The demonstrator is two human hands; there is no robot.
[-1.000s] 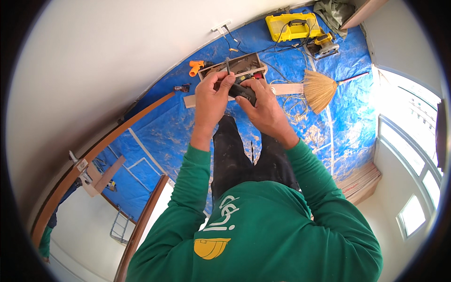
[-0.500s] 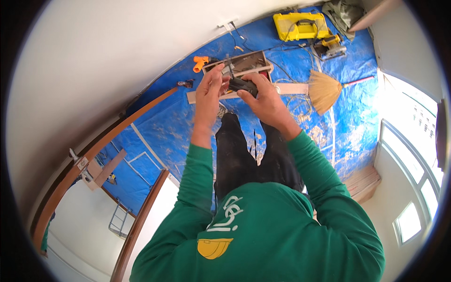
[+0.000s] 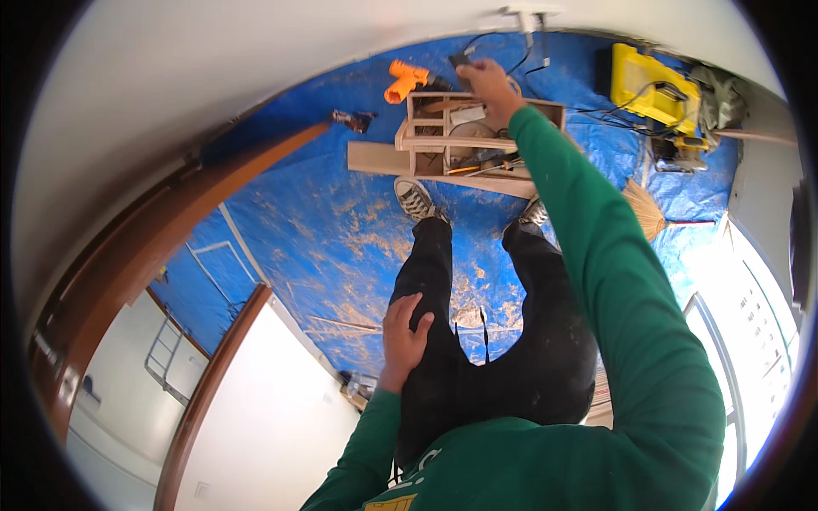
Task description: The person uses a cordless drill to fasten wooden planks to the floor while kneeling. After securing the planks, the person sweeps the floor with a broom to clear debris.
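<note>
My right hand (image 3: 488, 81) reaches out past the far side of a wooden toolbox (image 3: 430, 143) and is closed on a small black block-shaped thing (image 3: 461, 66); its exact kind does not show. The toolbox, split into compartments, stands on the blue sheet beyond my shoes and holds several hand tools. My left hand (image 3: 405, 337) lies flat on my left thigh, fingers extended and nothing in it. An orange drill-like tool (image 3: 406, 82) rests left of the black thing.
Blue sheeting (image 3: 341, 226) with sawdust covers the floor. A plank (image 3: 375, 157) lies by the toolbox. Right of it are a yellow case (image 3: 652, 89), cords and a straw broom (image 3: 644, 209). A white socket strip (image 3: 530, 11) is on the wall; a brown door frame (image 3: 170, 226) stands left.
Both hands were together before me around the black thing. My right hand has carried it forward beyond the toolbox; my left has let go and dropped to my thigh. My body leans lower.
</note>
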